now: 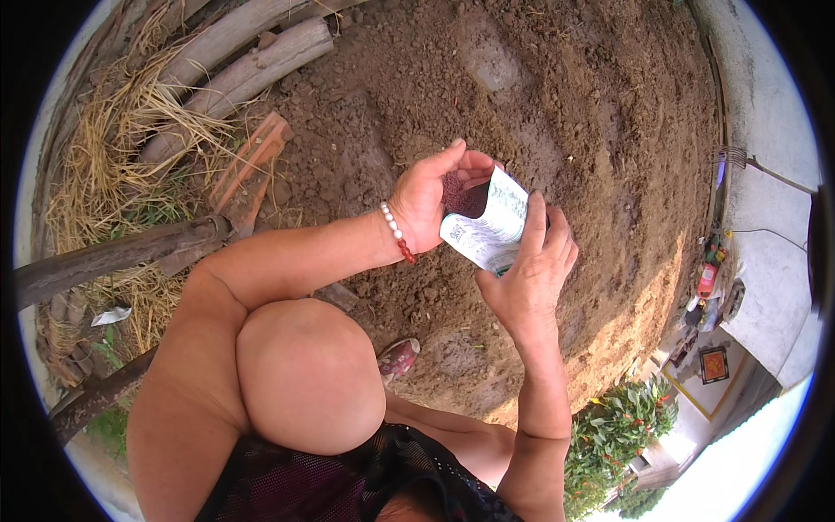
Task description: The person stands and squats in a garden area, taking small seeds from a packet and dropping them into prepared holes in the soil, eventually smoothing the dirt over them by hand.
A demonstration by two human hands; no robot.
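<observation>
My left hand [423,197] is cupped palm up, fingers curled, beneath the mouth of a paper-like packet. Small reddish-purple seeds [455,190] lie in its palm and run up to the packet's opening. The white and green packet [499,218] bears print and is tilted towards that palm, its torn end gaping. My right hand [536,271] grips the packet's other end between thumb and fingers. How many seeds are inside the packet is hidden. Below both hands lies bare, loosened brown soil [574,156].
Logs [258,72] and dry straw [98,163] lie at upper left, near broken hollow red bricks [251,166]. Wooden poles [124,251] stick in from the left. A white wall [770,78] borders the soil at right; a chili plant [620,430] stands lower right.
</observation>
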